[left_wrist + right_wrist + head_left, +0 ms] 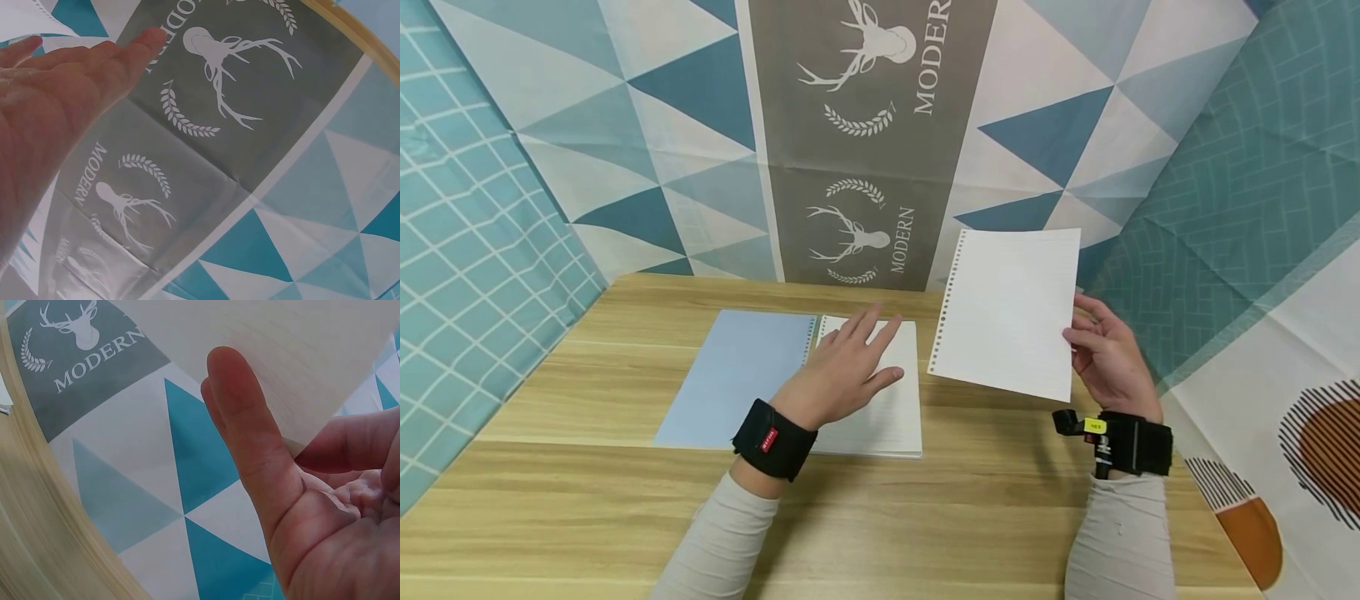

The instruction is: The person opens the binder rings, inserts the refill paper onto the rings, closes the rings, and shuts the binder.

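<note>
A loose white sheet of paper (pixel 1011 312), with a row of punched holes down its left edge, is held up off the table by my right hand (pixel 1105 358). Thumb and fingers pinch its right edge, as the right wrist view also shows, with the sheet (pixel 300 362) between them. My left hand (pixel 846 375) is spread with extended fingers above an open notebook (pixel 895 417) and holds nothing. The notebook's blue cover (pixel 737 358) lies folded out to the left, and lined white pages are on the right. Whether the left hand touches the page cannot be told.
Everything lies on a wooden table (pixel 587 517). A patterned cloth backdrop (pixel 692 167) with triangles and a grey deer panel (pixel 850 150) rises behind the table's far edge. More patterned cloth hangs at left and right.
</note>
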`<state>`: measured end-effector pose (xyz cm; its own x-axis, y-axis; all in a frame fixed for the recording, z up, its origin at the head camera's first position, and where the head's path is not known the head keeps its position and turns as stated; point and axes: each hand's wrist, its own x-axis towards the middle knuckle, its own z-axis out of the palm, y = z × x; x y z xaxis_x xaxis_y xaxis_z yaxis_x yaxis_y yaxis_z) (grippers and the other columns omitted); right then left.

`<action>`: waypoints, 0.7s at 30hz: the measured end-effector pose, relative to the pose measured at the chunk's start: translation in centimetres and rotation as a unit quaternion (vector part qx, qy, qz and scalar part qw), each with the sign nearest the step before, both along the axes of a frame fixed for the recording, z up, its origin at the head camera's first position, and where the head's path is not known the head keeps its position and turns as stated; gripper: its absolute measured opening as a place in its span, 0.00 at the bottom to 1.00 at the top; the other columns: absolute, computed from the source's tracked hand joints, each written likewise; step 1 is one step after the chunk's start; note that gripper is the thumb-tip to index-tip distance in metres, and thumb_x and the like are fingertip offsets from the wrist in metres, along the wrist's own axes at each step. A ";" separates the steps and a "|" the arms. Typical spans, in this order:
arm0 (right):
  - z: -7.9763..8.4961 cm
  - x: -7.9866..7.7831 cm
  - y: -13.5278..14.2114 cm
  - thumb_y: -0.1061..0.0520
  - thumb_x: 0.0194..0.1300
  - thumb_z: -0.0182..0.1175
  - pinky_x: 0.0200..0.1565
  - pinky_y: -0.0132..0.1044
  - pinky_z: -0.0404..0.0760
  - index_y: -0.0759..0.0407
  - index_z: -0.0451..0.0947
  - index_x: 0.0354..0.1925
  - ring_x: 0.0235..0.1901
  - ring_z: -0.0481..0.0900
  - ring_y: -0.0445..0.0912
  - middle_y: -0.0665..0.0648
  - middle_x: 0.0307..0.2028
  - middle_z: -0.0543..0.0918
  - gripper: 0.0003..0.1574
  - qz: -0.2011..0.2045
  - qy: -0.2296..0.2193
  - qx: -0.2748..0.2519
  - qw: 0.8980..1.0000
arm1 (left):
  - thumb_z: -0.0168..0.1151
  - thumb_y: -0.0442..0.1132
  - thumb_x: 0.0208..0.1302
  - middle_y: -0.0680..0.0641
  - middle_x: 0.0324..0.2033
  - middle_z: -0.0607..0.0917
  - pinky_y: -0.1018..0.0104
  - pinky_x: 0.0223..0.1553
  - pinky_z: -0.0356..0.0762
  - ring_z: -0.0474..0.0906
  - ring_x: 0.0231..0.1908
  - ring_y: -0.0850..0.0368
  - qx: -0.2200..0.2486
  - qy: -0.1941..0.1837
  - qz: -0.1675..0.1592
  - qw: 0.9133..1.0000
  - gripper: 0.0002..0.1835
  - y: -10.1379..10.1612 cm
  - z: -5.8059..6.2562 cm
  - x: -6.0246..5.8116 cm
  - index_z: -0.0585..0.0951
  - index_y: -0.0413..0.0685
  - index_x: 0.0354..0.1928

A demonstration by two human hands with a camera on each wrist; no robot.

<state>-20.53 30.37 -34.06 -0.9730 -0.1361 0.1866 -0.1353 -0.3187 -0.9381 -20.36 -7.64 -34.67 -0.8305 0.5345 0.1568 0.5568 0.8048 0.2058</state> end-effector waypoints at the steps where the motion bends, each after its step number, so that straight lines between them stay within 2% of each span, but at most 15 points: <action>1: 0.0 0.0 -0.1 0.71 0.75 0.49 0.38 0.32 0.86 0.61 0.54 0.75 0.40 0.89 0.43 0.54 0.52 0.88 0.35 -0.002 -0.001 0.004 1.000 | 0.48 0.61 0.77 0.41 0.81 0.49 0.34 0.72 0.62 0.49 0.80 0.42 0.002 0.000 0.002 1.000 0.38 -0.1 0.0 -0.1 0.54 0.55 0.81; 13: 0.3 -0.4 -1.4 0.69 0.76 0.50 0.40 0.31 0.87 0.61 0.56 0.75 0.42 0.90 0.42 0.52 0.52 0.88 0.34 -0.019 0.000 0.045 0.999 | 0.50 0.59 0.77 0.40 0.81 0.51 0.30 0.70 0.60 0.49 0.80 0.39 0.032 -0.007 0.009 0.999 0.38 -1.5 0.6 -0.4 0.54 0.54 0.81; 21: 0.2 -0.5 -2.3 0.69 0.77 0.48 0.38 0.30 0.86 0.64 0.55 0.75 0.41 0.89 0.40 0.51 0.52 0.87 0.33 0.003 0.018 0.065 0.998 | 0.49 0.60 0.77 0.42 0.82 0.45 0.30 0.70 0.61 0.46 0.81 0.41 0.049 -0.018 0.020 0.998 0.39 -2.6 0.7 -0.8 0.53 0.54 0.81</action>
